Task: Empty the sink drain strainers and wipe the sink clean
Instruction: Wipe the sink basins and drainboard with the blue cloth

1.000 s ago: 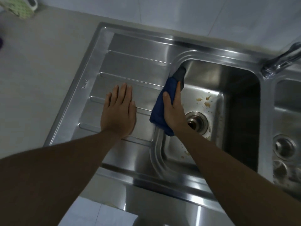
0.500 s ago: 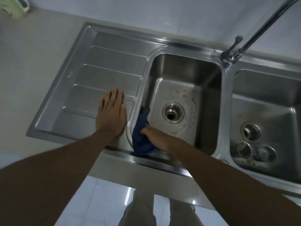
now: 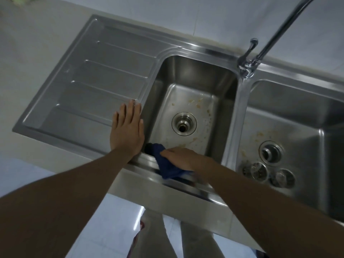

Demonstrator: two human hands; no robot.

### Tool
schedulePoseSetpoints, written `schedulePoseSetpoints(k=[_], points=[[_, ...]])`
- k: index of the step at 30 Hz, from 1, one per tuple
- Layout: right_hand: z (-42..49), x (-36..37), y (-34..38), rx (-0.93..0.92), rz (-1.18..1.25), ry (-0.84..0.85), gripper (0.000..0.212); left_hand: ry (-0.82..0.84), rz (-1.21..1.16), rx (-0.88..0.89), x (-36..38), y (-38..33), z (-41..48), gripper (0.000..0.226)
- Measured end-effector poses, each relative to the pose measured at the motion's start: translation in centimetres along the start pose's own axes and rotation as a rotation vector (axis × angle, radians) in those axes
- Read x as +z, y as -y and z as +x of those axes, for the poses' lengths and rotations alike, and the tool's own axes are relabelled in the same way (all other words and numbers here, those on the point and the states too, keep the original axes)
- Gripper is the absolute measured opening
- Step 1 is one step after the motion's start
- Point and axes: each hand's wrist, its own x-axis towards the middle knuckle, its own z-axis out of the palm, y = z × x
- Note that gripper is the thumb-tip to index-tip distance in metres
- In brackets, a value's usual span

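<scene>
A stainless double sink fills the view. My right hand point(image 3: 181, 158) presses a dark blue cloth point(image 3: 167, 169) flat against the near rim of the left basin point(image 3: 186, 75), fingers straight. My left hand point(image 3: 127, 130) rests flat on the ribbed drainboard point(image 3: 93, 86), beside that basin's left edge. The left basin's drain point(image 3: 184, 123) is an open hole, with yellowish food specks around it. In the right basin point(image 3: 297, 108), a drain point(image 3: 270, 152) sits behind two loose strainers point(image 3: 258, 170) point(image 3: 283, 178) that lie near the front wall.
A chrome tap point(image 3: 248, 66) stands on the divider between the basins, its spout arching up to the right. A pale countertop point(image 3: 28, 53) lies left of the sink. Tiled floor and a person's legs point(image 3: 186, 239) show below the counter edge.
My right hand has slid the blue cloth from the basin's left rim, round the near left corner, onto the front rim. My left hand stays flat on the drainboard. The camera has pulled back.
</scene>
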Motion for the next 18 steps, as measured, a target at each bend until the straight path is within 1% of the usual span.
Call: schedulePoseSetpoints(k=[1,2,5,8,9,11,12,13,14,15,17,18], points=[[-0.4,-0.5,-0.6,-0.017,-0.009,0.001,0.044,0.003,0.0,-0.011,0.0,-0.5,0.0,0.058],[-0.9,-1.1,-1.5,-0.034,-0.07,0.005,0.045,0.008,-0.001,-0.025,0.1,-0.9,0.0,0.059],[-2.4,-3.6,-4.0,0.005,-0.328,0.083,0.056,0.009,-0.004,-0.086,0.2,-2.0,0.4,0.06],[-3.9,-6.4,-4.4,0.097,-0.644,0.214,0.056,-0.002,-0.003,-0.122,0.1,-2.5,1.2,0.06],[-4.1,-7.1,-4.3,0.107,-0.794,0.209,0.052,-0.005,-0.008,-0.116,0.1,-2.5,1.6,0.06],[-4.0,-8.6,-4.0,0.097,-1.118,0.078,0.043,-0.011,-0.017,-0.076,-0.1,-2.5,2.4,0.06],[-3.8,-9.5,-4.0,0.101,-1.239,-0.013,0.037,-0.019,-0.014,-0.05,-0.2,-2.5,3.0,0.059],[-3.6,-10.4,-3.9,0.121,-1.31,-0.097,0.031,-0.03,-0.004,-0.027,-0.3,-2.5,3.7,0.059],[-3.4,-11.3,-4.0,0.148,-1.331,-0.163,0.027,-0.041,0.007,-0.013,-0.6,-2.4,4.5,0.059],[-3.0,-11.8,-4.0,0.174,-1.325,-0.191,0.025,-0.047,0.013,-0.011,-0.7,-2.3,5.4,0.059],[-2.5,-11.8,-4.3,0.177,-1.309,-0.157,0.026,-0.047,0.022,-0.017,-1.0,-2.0,6.9,0.058],[-2.4,-11.3,-4.5,0.161,-1.312,-0.126,0.031,-0.037,0.026,-0.015,-1.1,-1.9,7.5,0.058]])
